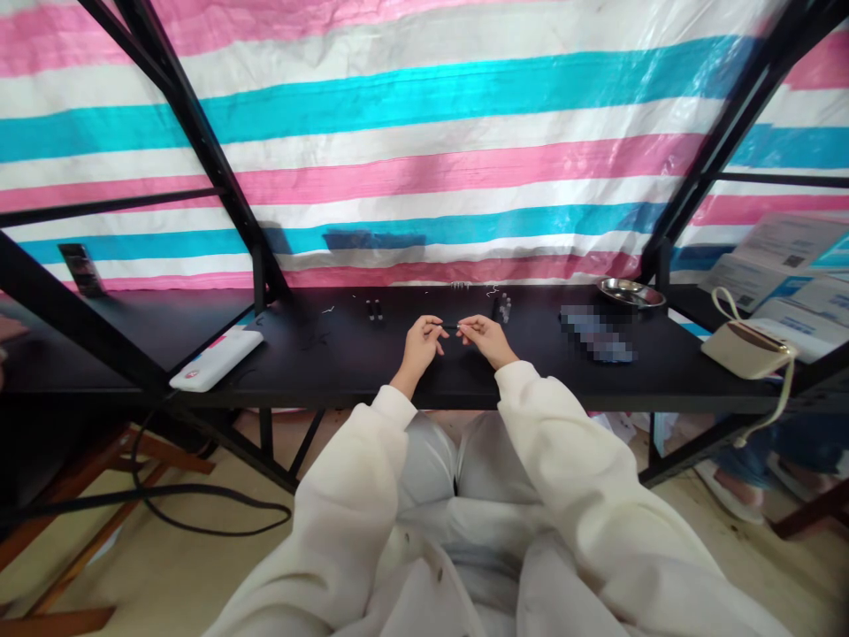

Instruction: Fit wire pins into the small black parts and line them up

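Note:
Between my two hands a thin black stick (451, 327) lies roughly level, just above the black table (332, 363). My left hand (421, 343) pinches its left end with bent fingers. At the other end, the fingertips of my right hand (486, 339) are closed on a small pale tip; what that tip is I cannot make out. Two short black tubes with light ends (375, 310) lie left of my hands. Beyond my right hand sits a small cluster of clear, cap-like pieces (505, 308). Several tiny white pieces (459, 285) lie along the back edge.
A white power bank-like block (217, 360) rests at the left. On the right are a round metal dish (630, 293), a blurred-out item (597, 334) and a beige pouch (746, 348). Black frame posts (199, 141) rise on both sides. A black cable (218, 531) loops below.

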`<state>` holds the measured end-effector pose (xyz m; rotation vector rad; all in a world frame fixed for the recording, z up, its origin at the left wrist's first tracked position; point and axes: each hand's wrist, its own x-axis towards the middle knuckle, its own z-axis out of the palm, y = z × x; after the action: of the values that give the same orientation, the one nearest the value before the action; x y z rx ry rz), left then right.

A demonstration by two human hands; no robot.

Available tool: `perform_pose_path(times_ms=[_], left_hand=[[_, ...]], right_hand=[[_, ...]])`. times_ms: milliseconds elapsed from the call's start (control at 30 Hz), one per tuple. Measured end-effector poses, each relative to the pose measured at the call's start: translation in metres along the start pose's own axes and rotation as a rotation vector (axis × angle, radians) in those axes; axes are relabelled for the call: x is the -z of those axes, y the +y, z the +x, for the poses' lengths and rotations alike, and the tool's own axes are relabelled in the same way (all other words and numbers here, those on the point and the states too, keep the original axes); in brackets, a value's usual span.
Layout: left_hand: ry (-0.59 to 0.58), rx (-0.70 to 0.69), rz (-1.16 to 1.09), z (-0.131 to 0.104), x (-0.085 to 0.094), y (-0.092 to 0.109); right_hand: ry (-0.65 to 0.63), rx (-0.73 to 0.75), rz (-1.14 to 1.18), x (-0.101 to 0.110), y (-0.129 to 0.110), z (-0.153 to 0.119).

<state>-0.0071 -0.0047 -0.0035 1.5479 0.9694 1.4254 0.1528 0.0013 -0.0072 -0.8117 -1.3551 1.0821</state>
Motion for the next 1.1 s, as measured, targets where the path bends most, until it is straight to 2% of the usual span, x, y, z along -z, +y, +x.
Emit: perform_pose_path(times_ms=[133,300,367,500,567,667,800,933,1100], left_hand=[[0.022,-0.004,0.004,0.0007,0.0022,-0.0004],[0.187,0.029,-0.007,0.0018,0.008,-0.001],[0.142,0.058,0.017,0.0005,0.0077,-0.0008],[-0.122,0.127,0.05,-0.0037,0.0024,0.0007],[-0.185,0.118,0.042,-0.0051,0.0004,0.0014],[-0.196,0.098,0.024,-0.0055,-0.0003,0.0016],[-0.155,0.084,0.034,-0.0044,0.0008,-0.0005],[-0.112,0.05,0.082,-0.0046,0.0017,-0.0027],[-0.125,0.002,0.118,-0.0064,0.0014,-0.0031]], right_hand=[[0.016,0.008,-0.012,0.0014,-0.001,-0.0004],[0.129,0.024,0.011,0.0062,-0.0021,0.0004],[0.122,0.014,0.034,0.0066,-0.0021,0.0004],[0.031,-0.04,0.05,0.0044,-0.0015,-0.0009],[-0.012,-0.068,0.033,0.0033,-0.0011,-0.0017],[-0.052,-0.097,0.008,0.0026,-0.0003,-0.0025],[-0.087,-0.113,-0.065,0.0029,0.0012,-0.0033],[-0.109,-0.071,-0.232,0.0033,0.0018,-0.0053],[-0.155,-0.011,-0.335,0.0035,0.0051,-0.006]])
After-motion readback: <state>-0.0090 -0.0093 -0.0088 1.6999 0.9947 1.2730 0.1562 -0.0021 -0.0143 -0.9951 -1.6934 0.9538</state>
